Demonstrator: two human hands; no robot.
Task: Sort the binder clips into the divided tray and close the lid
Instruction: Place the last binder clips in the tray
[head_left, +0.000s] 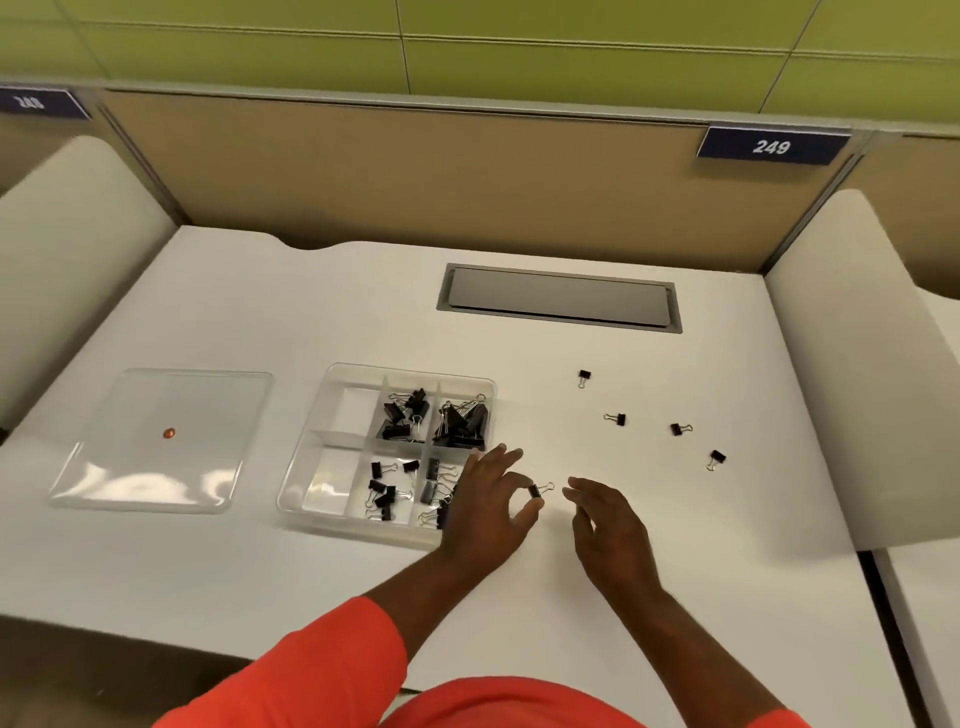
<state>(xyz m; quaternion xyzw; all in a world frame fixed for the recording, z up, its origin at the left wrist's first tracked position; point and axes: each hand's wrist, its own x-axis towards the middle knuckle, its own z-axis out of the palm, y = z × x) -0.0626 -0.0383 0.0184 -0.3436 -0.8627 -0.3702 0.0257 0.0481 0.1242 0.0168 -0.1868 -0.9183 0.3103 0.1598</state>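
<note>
A clear divided tray (332, 410) sits at the table's middle, with black binder clips in several of its compartments. Its clear lid (208, 395) lies flat to the left, apart from it. My left hand (485, 506) hovers by the tray's right front corner and pinches a small black binder clip (536, 491) between thumb and forefinger. My right hand (605, 519) is just right of that clip, fingers loosely curled and holding nothing. Several loose black clips lie on the table further right, among them one (584, 375) farthest back and one (717, 458) nearest the right edge.
A small orange dot (169, 432) shows on the lid. A grey cable hatch (558, 296) is set into the table behind the tray. Tan partition walls stand at the back, white side panels left and right.
</note>
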